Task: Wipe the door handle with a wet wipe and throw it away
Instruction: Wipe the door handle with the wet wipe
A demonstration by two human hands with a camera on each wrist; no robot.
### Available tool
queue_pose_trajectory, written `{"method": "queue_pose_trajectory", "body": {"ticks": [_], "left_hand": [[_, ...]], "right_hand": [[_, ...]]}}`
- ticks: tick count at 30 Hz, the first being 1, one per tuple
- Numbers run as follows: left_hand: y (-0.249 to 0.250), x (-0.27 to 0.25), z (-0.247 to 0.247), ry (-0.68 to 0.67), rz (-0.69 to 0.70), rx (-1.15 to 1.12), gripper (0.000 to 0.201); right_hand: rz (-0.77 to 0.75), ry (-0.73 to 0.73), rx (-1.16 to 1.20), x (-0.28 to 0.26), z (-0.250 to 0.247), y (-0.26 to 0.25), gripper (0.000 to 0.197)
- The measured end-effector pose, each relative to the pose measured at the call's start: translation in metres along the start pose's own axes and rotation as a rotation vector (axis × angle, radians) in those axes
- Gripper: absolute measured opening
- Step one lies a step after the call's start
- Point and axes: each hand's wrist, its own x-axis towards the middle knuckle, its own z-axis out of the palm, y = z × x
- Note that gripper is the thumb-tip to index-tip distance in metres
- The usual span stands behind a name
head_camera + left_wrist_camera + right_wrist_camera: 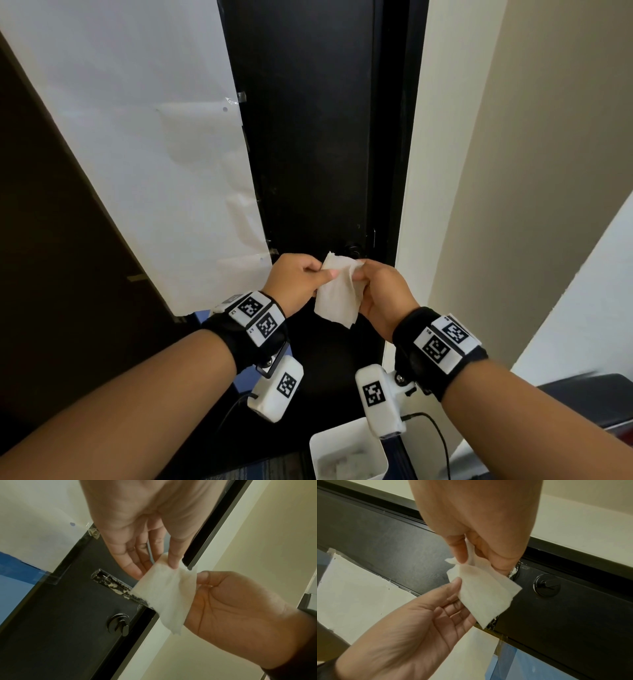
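Forearms with black wrist straps reaching forward. Left hand (294, 281) and right hand (383, 291) both pinching thin white wet wipe (339, 291) by top edge, sheet hanging between them. Black bar door handle (118, 586) sitting just beyond hands, white residue showing; wiping likely unfinished. White square bin (347, 452) waiting below right wrist; disposal pending.

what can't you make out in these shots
- Door handle: hidden by the wet wipe and hands in the head view; its right end is covered in the left wrist view.
- White bin: cut off by the head view's bottom edge, contents blurry.
- Whether the wipe is wet: cannot tell.
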Motion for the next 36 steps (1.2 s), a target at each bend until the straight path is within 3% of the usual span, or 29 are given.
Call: {"method": "queue_pose_trajectory", "body": {"ticks": [3,7,10,14,15,22,27,30,33,36], "left_hand": [[0.000,0.000,0.000,0.010,0.009,0.005,0.014],[0.002,-0.001,-0.001,-0.014,0.017,-0.030,0.009],[0.003,-0.003,-0.001,-0.063,0.049,0.006,0.010],[0.002,-0.005,0.002,-0.119,0.061,0.061,0.020],[0.002,-0.005,0.003,-0.119,0.062,0.073,0.021],[0.001,-0.003,0.004,-0.164,0.118,0.127,0.017],[-0.002,0.001,0.005,-0.180,0.110,0.184,0.015],[0.000,0.005,0.005,-0.175,0.122,0.155,0.015],[0.004,0.012,0.004,-0.180,0.163,0.142,0.016],[0.009,0.022,0.001,-0.083,0.150,0.131,0.023]], "right_hand": [[-0.019,-0.007,-0.086,0.001,-0.006,0.000,0.049],[-0.185,-0.082,-0.309,0.001,-0.014,-0.001,0.031],[-0.312,-0.155,-0.427,0.002,-0.016,-0.001,0.034],[-0.409,-0.176,-0.481,0.005,-0.020,0.001,0.003],[-0.417,-0.159,-0.471,0.005,-0.021,0.001,0.004],[-0.310,-0.246,-0.543,0.010,-0.030,0.002,0.024],[-0.281,-0.215,-0.493,0.015,-0.036,0.001,0.022],[-0.191,-0.302,-0.474,0.019,-0.035,-0.001,0.033],[-0.110,-0.379,-0.482,0.022,-0.032,-0.007,0.026],[-0.188,-0.255,-0.496,0.030,-0.029,-0.021,0.021]]}}
